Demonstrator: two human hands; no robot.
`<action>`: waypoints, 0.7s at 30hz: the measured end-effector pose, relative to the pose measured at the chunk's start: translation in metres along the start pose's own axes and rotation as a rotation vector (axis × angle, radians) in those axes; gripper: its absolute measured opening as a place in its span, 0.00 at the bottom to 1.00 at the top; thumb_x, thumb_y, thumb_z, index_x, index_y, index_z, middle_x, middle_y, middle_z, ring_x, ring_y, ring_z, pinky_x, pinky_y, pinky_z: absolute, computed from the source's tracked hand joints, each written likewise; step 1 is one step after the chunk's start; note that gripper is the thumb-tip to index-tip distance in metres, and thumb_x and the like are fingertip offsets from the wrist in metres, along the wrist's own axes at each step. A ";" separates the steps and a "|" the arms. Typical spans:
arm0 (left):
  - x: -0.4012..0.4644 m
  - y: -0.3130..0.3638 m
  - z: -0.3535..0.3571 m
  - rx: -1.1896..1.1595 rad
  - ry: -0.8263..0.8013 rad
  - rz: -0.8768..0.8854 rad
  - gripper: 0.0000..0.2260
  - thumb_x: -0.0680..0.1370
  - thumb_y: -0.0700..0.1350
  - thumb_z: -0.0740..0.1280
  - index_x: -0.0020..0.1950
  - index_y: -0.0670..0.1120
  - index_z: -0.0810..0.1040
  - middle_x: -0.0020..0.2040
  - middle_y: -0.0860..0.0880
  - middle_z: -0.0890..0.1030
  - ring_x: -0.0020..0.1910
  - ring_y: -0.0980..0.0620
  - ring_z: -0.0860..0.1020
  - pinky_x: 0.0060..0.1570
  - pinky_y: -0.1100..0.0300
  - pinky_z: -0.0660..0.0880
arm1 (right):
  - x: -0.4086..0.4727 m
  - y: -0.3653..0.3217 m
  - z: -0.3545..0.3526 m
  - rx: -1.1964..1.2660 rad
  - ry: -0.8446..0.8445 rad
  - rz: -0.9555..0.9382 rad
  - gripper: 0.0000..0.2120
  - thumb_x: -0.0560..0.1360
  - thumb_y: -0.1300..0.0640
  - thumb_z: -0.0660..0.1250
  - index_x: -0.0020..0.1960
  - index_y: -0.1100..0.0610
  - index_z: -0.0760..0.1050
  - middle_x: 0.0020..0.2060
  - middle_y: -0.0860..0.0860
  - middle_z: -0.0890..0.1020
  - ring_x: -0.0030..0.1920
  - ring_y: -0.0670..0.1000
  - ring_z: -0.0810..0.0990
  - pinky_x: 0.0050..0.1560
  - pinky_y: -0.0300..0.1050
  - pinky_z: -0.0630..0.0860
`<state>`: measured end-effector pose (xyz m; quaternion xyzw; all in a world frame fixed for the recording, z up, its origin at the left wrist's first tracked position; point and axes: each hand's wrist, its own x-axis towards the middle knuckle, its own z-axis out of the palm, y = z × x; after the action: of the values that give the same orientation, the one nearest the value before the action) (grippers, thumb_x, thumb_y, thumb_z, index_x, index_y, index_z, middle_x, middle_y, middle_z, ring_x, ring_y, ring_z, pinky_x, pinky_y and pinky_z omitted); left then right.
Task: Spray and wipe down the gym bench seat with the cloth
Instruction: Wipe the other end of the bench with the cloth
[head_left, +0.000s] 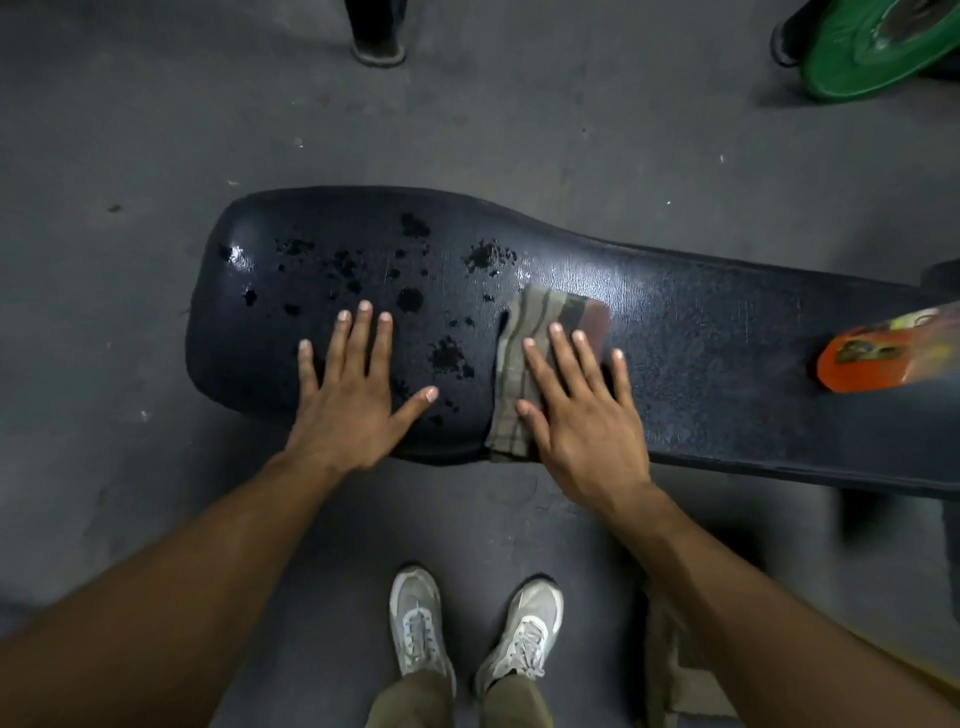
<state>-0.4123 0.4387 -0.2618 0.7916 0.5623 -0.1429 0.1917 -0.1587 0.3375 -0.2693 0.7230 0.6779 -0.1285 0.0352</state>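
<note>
Black desk with darker wet blotches; olive-brown striped cloth; orange bottle, perhaps yellow-labelled; green weight plate; grey floor; pale grey shoes.

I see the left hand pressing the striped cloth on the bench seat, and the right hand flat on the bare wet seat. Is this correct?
Not quite: the head view shows the hands swapped. The right hand presses the striped cloth on the bench seat, and the left hand lies flat on the bare wet seat.
</note>
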 end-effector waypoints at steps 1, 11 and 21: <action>0.001 0.000 -0.001 -0.003 -0.010 0.001 0.44 0.77 0.75 0.42 0.81 0.50 0.29 0.80 0.50 0.26 0.78 0.51 0.25 0.76 0.36 0.34 | 0.003 0.008 -0.003 0.006 -0.005 0.040 0.31 0.86 0.38 0.46 0.86 0.46 0.49 0.86 0.50 0.51 0.86 0.54 0.48 0.84 0.63 0.45; 0.002 0.002 -0.002 -0.005 -0.063 -0.015 0.44 0.76 0.75 0.41 0.80 0.50 0.27 0.78 0.51 0.23 0.76 0.51 0.23 0.75 0.38 0.30 | 0.099 -0.063 -0.016 0.101 0.029 0.031 0.33 0.86 0.37 0.45 0.86 0.48 0.47 0.85 0.58 0.48 0.85 0.61 0.43 0.83 0.64 0.41; 0.004 0.002 -0.011 -0.039 -0.128 -0.003 0.43 0.78 0.74 0.43 0.78 0.50 0.24 0.75 0.51 0.19 0.74 0.52 0.20 0.74 0.38 0.28 | 0.055 0.031 -0.020 0.057 -0.030 0.220 0.30 0.86 0.39 0.45 0.86 0.44 0.47 0.86 0.52 0.50 0.86 0.56 0.46 0.83 0.67 0.44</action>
<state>-0.4088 0.4468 -0.2534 0.7761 0.5528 -0.1825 0.2425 -0.1228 0.3935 -0.2665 0.7918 0.5898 -0.1540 0.0386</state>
